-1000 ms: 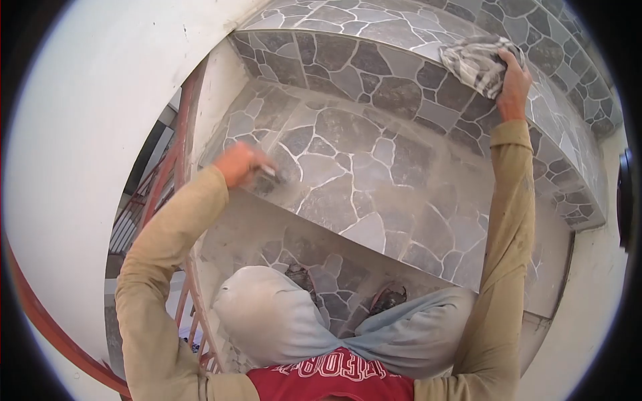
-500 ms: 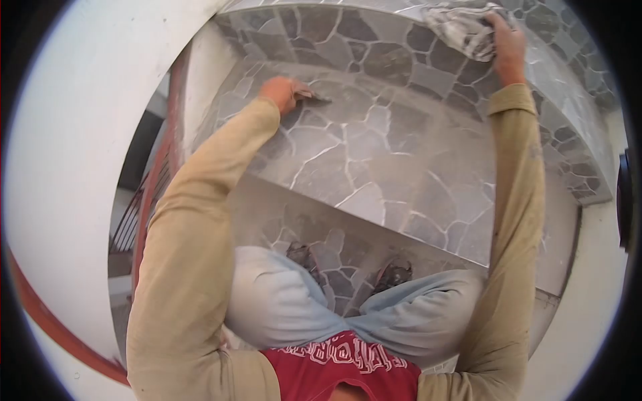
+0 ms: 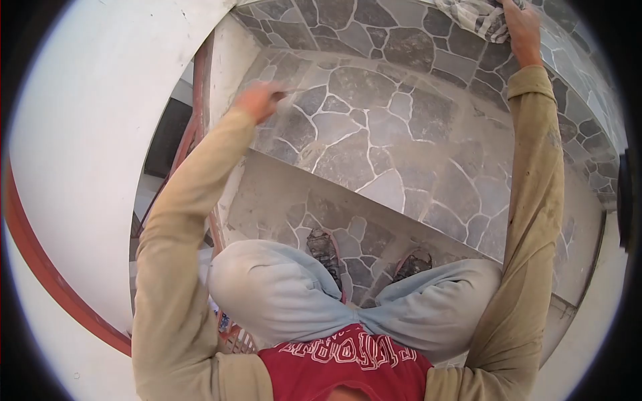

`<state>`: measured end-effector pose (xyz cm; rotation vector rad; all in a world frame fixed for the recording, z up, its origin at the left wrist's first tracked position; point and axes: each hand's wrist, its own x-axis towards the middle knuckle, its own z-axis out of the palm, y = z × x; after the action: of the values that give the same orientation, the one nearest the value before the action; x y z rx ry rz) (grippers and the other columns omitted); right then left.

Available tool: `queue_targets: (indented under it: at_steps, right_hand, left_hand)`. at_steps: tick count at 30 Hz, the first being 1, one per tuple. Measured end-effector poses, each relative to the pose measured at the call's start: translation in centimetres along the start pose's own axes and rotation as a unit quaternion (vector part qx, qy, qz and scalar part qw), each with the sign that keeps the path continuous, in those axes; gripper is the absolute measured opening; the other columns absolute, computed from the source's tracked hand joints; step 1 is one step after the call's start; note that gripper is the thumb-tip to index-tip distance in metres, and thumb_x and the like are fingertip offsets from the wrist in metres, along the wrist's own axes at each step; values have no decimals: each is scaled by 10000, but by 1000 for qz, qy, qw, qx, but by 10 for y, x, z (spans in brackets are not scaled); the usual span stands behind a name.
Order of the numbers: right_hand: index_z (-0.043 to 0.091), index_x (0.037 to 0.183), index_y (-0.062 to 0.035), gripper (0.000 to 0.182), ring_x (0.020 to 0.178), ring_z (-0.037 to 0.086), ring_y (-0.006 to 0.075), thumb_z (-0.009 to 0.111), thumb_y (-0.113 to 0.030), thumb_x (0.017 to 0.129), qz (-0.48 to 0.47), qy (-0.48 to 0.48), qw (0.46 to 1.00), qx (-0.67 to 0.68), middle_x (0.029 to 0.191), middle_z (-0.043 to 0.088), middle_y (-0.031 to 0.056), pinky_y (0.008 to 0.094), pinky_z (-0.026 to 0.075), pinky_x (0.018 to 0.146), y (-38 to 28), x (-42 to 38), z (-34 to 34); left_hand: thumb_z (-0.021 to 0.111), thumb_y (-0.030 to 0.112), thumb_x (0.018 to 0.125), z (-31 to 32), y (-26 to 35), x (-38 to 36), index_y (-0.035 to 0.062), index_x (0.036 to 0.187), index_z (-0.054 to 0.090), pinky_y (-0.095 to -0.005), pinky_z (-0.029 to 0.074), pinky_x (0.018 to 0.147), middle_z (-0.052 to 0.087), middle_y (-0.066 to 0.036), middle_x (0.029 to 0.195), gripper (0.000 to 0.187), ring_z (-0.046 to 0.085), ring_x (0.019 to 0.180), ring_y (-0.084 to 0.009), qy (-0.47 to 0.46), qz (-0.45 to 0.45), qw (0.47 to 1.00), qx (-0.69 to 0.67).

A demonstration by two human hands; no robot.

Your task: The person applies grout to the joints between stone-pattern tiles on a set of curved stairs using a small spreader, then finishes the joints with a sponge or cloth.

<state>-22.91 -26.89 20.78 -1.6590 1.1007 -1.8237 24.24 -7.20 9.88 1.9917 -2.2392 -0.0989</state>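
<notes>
Two hands work apart: the left hand [image 3: 259,101] seems closed round a blurred tool [image 3: 279,95] at the stone tread [image 3: 348,127]; the right hand [image 3: 523,33] grips a cloth [image 3: 475,19] by the upper step [image 3: 401,50]. Tread work seems underway, calling next for steady tool control.

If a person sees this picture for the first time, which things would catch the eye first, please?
Probably the stone step comes first, a patchwork of grey with pale, branching seams across the middle of the view. Next may be the white-lettered red shirt at the bottom centre. Also, the blurred left hand holds a thin object at upper left, while the right hand touches a crumpled cloth at top right.
</notes>
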Motion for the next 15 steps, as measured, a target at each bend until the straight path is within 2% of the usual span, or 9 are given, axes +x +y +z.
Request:
queue_targets:
  at_steps: [1,2,4,6,8,10,11,13,15]
  right_hand:
    - [658,860,-3,130,748,564,124,600,-112,817,-9,4,999,-30,794,639,33,289,463,678,1,1,-1]
    - [656,863,6,152,749,570,136,606,-128,813,-17,9,998,-63,791,643,45,300,467,681,3,2,-4]
    - [656,865,11,169,747,571,144,610,-142,810,0,13,998,-68,792,645,51,309,469,683,7,7,-5]
    - [655,867,16,186,746,572,153,614,-155,807,24,19,997,-71,793,648,57,318,471,684,7,3,-8]
    - [659,865,18,194,735,570,155,611,-161,806,-2,17,997,-79,783,650,66,326,470,681,3,0,-7]
    - [661,862,17,186,726,569,157,605,-152,810,-9,7,997,-71,772,651,68,324,467,679,8,5,-8]
    - [660,859,18,184,721,569,158,603,-151,813,-11,13,997,-74,763,648,70,325,467,677,11,6,-7]
    - [658,857,20,182,717,569,158,602,-149,816,-14,17,997,-74,753,645,71,327,467,675,12,7,-3]
    - [655,859,23,185,708,567,162,599,-149,826,-44,7,996,-82,750,645,75,329,467,668,9,6,-4]
  left_hand:
    - [591,112,890,8,15,22,185,1111,739,-479,534,809,715,-145,1060,275,666,989,-376,-33,-31,998,38]
    - [591,112,890,22,31,30,185,1111,739,-479,534,809,715,-145,1060,275,666,989,-376,-34,-25,998,37]
    - [606,126,871,51,60,35,213,1132,728,-474,542,803,706,-145,1048,301,664,996,-370,-58,81,994,51]
    - [661,51,796,61,86,-10,206,1070,747,-439,551,758,706,-120,1002,325,667,922,-358,-18,113,992,60]
    - [651,-27,724,48,98,-72,211,1086,740,-432,552,737,699,-94,1005,442,667,898,-337,-58,175,983,-11]
    - [670,-41,657,40,86,-125,250,1133,712,-433,545,723,650,-43,937,560,630,846,-304,-31,210,976,-44]
    - [670,-41,657,30,70,-134,250,1133,712,-433,545,723,650,-43,937,560,630,846,-304,-29,208,977,-40]
    - [679,-24,677,13,43,-151,238,1127,710,-423,544,745,663,-54,988,521,641,906,-305,-148,237,960,19]
    - [682,-29,674,8,35,-137,221,1130,705,-432,542,777,668,-64,1017,520,644,946,-312,-105,200,974,-4]
